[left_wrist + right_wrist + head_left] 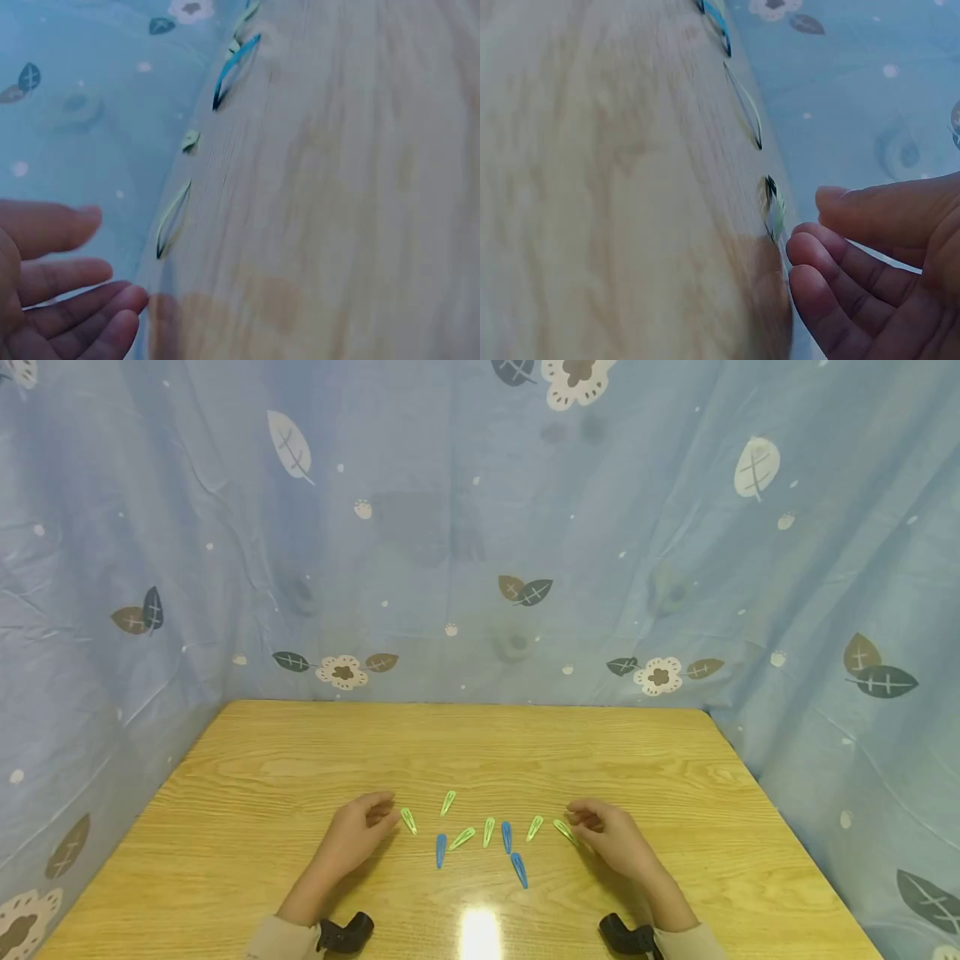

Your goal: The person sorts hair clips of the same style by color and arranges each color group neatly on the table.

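Note:
Several snap hair clips lie scattered on the table, light green and blue. My left hand (362,831) hovers at the left end of the group, fingers loosely bent and holding nothing, beside the leftmost green clip (408,821). In the left wrist view its thumb and fingers (56,330) stand apart. At the other end, my right hand (611,835) has its fingertips right by the rightmost green clip (564,831); the right wrist view has a green clip (775,210) just beyond the fingertips. Between the hands are a blue clip (440,851) and another blue clip (520,870).
The wooden table (300,743) carries a bright light reflection near its front edge. A blue patterned curtain (450,527) surrounds it at the back and both sides. Black wrist cameras, one a dark mount (347,933), sit at both sleeves.

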`<state>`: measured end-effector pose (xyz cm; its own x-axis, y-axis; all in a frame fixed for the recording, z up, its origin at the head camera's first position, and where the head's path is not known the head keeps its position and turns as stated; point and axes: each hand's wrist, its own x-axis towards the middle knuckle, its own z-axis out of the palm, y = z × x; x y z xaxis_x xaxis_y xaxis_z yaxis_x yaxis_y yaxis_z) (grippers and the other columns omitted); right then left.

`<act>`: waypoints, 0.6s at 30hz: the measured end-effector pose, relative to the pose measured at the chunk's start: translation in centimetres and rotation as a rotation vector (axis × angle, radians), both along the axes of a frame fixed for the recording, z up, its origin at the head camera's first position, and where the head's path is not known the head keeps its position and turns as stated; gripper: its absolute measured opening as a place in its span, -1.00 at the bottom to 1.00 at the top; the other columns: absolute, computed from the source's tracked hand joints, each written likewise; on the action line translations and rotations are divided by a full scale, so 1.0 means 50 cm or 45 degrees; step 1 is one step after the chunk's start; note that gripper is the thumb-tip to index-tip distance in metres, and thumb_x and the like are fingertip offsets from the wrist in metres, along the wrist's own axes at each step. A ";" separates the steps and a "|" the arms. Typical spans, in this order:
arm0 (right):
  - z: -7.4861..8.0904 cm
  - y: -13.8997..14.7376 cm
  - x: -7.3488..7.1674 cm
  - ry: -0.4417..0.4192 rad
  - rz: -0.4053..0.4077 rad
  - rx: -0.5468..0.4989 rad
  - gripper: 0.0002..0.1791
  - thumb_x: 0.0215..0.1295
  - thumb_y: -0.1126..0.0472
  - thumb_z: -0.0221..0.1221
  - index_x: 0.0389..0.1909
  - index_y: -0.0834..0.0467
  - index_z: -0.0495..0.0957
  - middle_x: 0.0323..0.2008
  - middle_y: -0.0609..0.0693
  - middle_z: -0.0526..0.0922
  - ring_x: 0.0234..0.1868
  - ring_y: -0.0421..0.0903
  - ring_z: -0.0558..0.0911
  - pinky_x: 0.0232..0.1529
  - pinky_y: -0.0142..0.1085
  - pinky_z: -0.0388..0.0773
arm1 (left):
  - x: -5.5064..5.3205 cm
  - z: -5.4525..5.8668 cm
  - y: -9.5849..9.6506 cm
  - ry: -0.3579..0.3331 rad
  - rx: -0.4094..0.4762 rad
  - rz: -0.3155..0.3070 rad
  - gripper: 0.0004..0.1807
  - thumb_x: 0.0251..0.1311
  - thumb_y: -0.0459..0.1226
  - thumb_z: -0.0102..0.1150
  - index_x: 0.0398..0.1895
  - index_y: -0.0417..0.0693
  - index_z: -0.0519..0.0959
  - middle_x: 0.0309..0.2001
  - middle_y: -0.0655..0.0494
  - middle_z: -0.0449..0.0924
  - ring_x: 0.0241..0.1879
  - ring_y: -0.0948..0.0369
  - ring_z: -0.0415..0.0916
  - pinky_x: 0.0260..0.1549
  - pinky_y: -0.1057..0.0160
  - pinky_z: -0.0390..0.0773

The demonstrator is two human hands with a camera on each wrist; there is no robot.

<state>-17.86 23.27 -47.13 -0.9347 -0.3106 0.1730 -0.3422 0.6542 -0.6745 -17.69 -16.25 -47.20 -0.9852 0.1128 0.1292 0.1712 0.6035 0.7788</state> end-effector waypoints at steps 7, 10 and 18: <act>-0.013 -0.001 -0.001 -0.077 0.000 -0.041 -0.68 0.22 0.31 0.22 0.00 0.29 0.54 -0.25 -0.04 0.62 -0.27 -0.26 0.56 -0.21 -0.50 0.55 | -0.003 -0.033 0.012 0.077 -0.039 0.055 -0.62 0.14 -0.27 0.29 0.00 -0.29 0.58 -0.06 -0.03 0.58 -0.09 0.11 0.54 -0.09 0.16 0.61; -0.016 -0.002 -0.001 -0.081 -0.006 -0.054 -0.68 0.19 0.27 0.25 -0.04 0.28 0.57 -0.29 -0.07 0.61 -0.30 -0.28 0.55 -0.25 -0.49 0.55 | -0.003 -0.044 0.018 0.106 -0.051 0.070 -0.60 0.07 -0.24 0.35 -0.03 -0.28 0.60 -0.05 -0.03 0.55 -0.08 0.09 0.53 -0.10 0.16 0.61; -0.020 -0.009 -0.002 -0.047 -0.034 -0.062 -0.68 0.13 0.22 0.31 -0.09 0.24 0.60 -0.34 -0.12 0.59 -0.33 -0.32 0.53 -0.27 -0.49 0.55 | -0.006 -0.049 0.035 0.181 -0.121 0.089 -0.56 -0.05 -0.20 0.42 -0.11 -0.27 0.62 -0.09 0.00 0.46 -0.16 0.16 0.48 -0.14 0.20 0.61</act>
<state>-17.95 22.83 -48.11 -0.9485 -0.2778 0.1522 -0.2993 0.6289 -0.7176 -18.00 -14.51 -49.63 -0.9636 0.0631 0.2597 0.2306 0.6874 0.6886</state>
